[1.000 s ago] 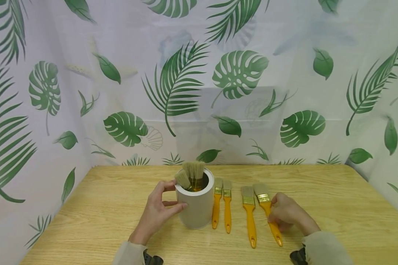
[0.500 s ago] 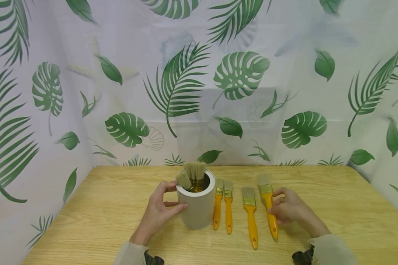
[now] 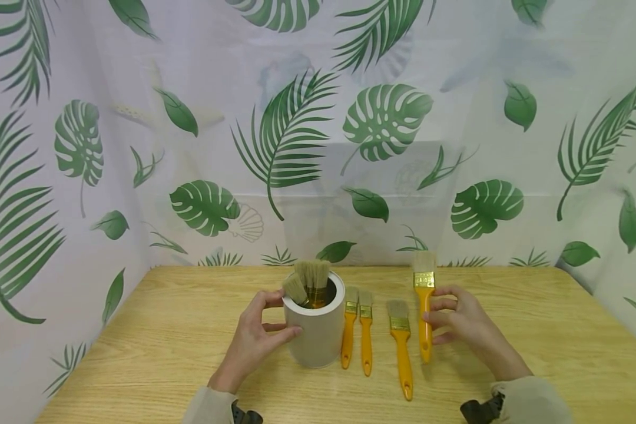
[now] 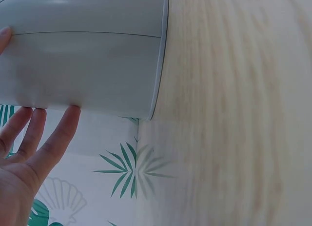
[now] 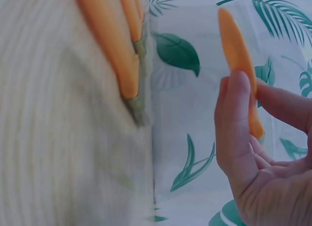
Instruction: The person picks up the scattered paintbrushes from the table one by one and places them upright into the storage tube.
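Observation:
A whitish-grey can (image 3: 314,341) stands upright on the table with several paintbrushes (image 3: 311,274) in it, bristles up. My left hand (image 3: 251,341) holds the can's left side, its thumb on the front and its fingers (image 4: 63,131) against the wall. In my right hand (image 3: 463,321) a wide paintbrush (image 3: 424,300) with an orange handle is pinched upright, bristles up, above the table. The right wrist view shows its handle (image 5: 236,45) between thumb and fingers. Left of that brush, another wide paintbrush (image 3: 401,341) lies flat on the table.
Two narrower paintbrushes (image 3: 348,330) lie side by side, close to the can's right. The wooden table (image 3: 191,312) ends at a leaf-printed curtain (image 3: 307,224) behind and at the sides.
My right hand has lifted the rightmost paintbrush off the table and turned it from slanted to upright. My left hand stays on the can.

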Available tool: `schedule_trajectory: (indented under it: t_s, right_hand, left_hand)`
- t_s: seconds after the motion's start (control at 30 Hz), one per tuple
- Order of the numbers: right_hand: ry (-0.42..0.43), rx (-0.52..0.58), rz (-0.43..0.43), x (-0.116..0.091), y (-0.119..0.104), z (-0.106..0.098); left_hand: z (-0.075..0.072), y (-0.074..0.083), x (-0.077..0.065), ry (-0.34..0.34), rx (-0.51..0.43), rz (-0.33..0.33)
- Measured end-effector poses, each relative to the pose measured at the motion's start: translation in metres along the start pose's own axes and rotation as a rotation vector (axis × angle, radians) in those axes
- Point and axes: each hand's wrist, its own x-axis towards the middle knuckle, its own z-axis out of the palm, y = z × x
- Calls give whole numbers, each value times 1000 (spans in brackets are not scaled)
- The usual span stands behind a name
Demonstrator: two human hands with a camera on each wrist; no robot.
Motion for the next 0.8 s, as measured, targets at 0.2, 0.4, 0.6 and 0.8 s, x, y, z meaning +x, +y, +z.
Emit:
schedule_trajectory:
  t_s: [0.2, 0.4, 0.6, 0.8]
  right_hand:
    - [55, 57, -57, 1, -10, 10]
    - [91, 128, -96, 3, -21, 21]
    - [114, 174, -109, 5, -36, 32]
    - [142, 223, -143, 9, -50, 44]
  left_hand:
    - [0, -1, 0, 3, 6, -4]
    - [0, -1, 0, 2, 9, -16]
    - [0, 0, 0, 2, 3, -17]
    - [-1, 0, 0, 0, 1, -21]
